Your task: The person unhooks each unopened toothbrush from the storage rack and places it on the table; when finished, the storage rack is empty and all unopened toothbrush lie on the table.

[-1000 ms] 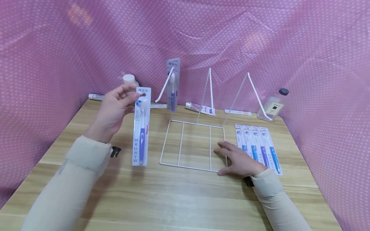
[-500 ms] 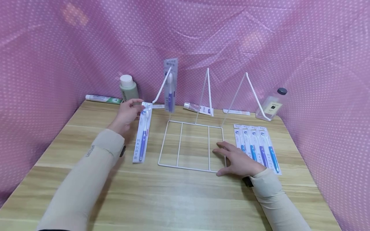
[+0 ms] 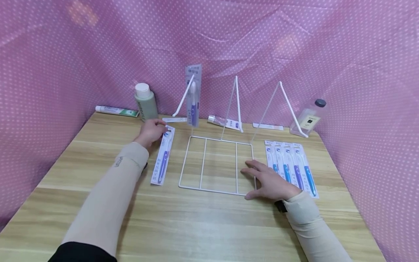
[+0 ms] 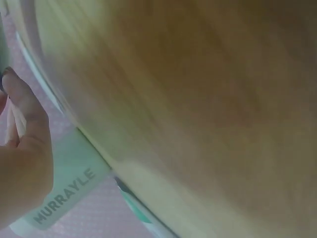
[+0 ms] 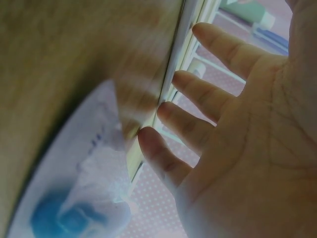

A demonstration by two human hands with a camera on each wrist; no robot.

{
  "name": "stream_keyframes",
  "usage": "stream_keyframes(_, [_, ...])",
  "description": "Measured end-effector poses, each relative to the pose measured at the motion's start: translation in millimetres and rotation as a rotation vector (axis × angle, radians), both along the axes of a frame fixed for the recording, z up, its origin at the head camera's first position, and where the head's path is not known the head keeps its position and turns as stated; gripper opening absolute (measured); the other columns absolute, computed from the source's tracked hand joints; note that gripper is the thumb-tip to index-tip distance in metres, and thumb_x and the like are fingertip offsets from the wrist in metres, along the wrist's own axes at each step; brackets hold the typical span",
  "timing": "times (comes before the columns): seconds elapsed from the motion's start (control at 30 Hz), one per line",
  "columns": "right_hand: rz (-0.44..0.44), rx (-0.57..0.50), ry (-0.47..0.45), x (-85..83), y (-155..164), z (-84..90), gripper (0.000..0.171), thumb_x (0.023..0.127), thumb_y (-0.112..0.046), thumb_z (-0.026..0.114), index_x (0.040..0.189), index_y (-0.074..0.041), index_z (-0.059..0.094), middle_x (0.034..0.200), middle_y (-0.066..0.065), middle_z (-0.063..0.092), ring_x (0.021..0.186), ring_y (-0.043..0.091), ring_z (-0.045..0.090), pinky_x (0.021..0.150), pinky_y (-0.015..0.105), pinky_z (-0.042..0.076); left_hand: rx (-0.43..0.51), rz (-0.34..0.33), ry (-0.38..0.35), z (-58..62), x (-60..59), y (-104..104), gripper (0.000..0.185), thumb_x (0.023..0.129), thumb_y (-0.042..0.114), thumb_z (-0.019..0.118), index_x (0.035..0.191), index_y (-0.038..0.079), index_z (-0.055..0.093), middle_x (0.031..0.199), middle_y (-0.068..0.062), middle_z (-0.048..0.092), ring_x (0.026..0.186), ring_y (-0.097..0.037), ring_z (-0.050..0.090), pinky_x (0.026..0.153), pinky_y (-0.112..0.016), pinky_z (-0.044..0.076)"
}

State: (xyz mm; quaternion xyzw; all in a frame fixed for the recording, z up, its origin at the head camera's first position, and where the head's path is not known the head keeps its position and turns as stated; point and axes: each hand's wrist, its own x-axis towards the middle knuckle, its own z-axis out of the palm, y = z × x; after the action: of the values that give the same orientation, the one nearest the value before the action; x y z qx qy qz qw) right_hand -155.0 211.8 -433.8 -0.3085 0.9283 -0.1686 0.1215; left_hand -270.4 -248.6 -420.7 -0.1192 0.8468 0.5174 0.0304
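Your left hand is pinching the top end of a packaged toothbrush, fingers curled round the card's upper edge; the pack is lying flat on the wooden table, left of centre, just beside the white wire rack. Your right hand is resting spread and flat over the rack's lower right corner, gripping nothing. A row of packaged toothbrushes is lying right of it. A green bottle is standing behind your left hand.
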Motion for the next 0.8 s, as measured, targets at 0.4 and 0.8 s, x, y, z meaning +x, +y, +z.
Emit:
stream_keyframes(0.4, [0.001, -0.002, -0.010, 1.4, -3, 4.7, 0.089, 0.081, -0.054, 0.089, 0.154, -0.016, 0.057, 0.171, 0.018, 0.034, 0.158, 0.045, 0.029, 0.125, 0.067, 0.030, -0.289, -0.140, 0.050, -0.2, 4.2, -4, 0.034, 0.100, 0.017, 0.067, 0.129, -0.001, 0.070, 0.114, -0.019, 0.072, 0.095, -0.025, 0.066, 0.080, -0.026, 0.053])
stream_keyframes(0.8, [0.006, -0.007, -0.003, 1.3, -2, 1.7, 0.089, 0.080, -0.056, 0.088, 0.154, -0.018, 0.057, 0.171, 0.018, 0.035, 0.158, 0.046, 0.029, 0.124, 0.067, 0.030, -0.437, -0.478, 0.059, -8.4, 7.7, -7, 0.074, 0.095, 0.028, 0.080, 0.156, 0.001, 0.049, 0.164, -0.025, 0.043, 0.153, -0.046, 0.038, 0.129, -0.058, 0.027])
